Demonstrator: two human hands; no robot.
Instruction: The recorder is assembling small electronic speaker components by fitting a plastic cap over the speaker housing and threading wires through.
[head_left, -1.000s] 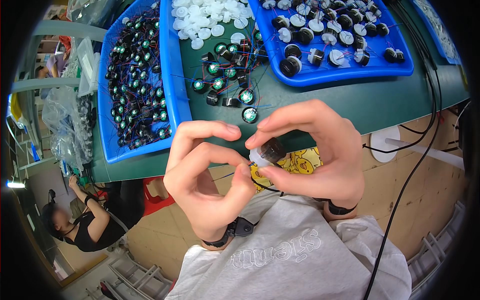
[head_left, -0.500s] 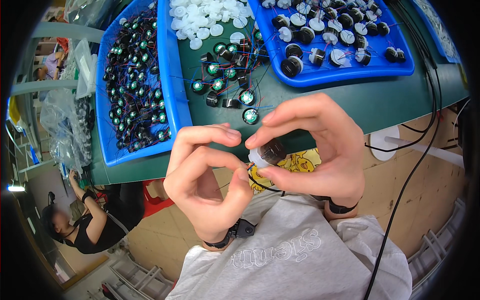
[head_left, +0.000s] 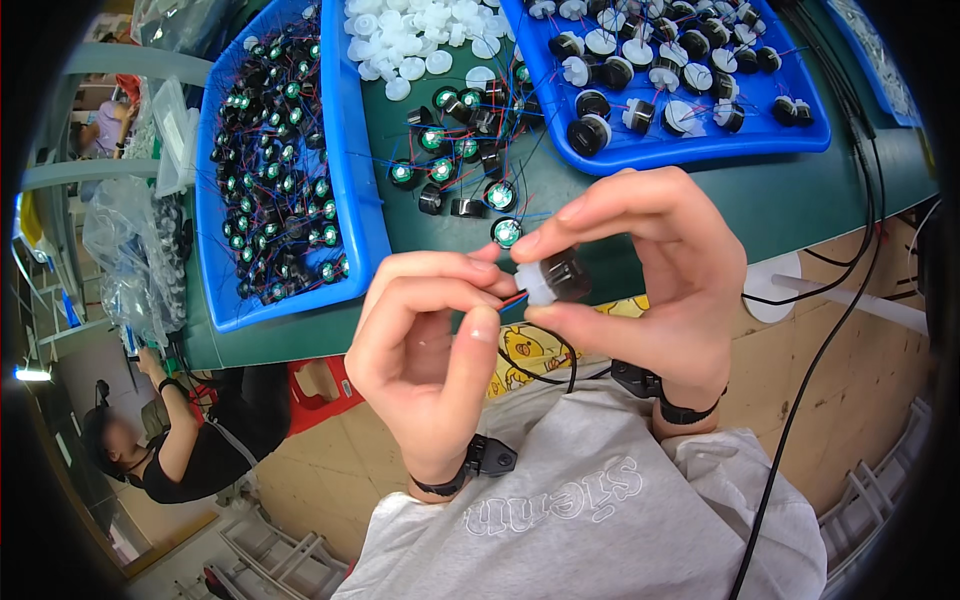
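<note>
Between the thumb and fingertips of my right hand (head_left: 690, 290) is a small black round electronic part (head_left: 570, 275), held on its side above the table edge. A white soft cap (head_left: 538, 284) sits on its left end. Thin red and blue wires (head_left: 513, 300) come out of the cap towards my left hand (head_left: 420, 340), whose thumb and fingers are closed around their ends. Just beyond the hands, a loose black part with a green face (head_left: 507, 233) lies at the near end of a group of similar wired parts.
A blue tray (head_left: 358, 180) of wired parts stands left on the green table (head_left: 800, 195). Another blue tray (head_left: 640, 163), at the far right, holds capped parts. White caps (head_left: 425, 35) are heaped between them. Black cables (head_left: 868, 160) hang at right. Another person (head_left: 215, 440) sits at left.
Both hands and the capped part have moved slightly right and up. The red and blue wires now show between the cap and my left fingers.
</note>
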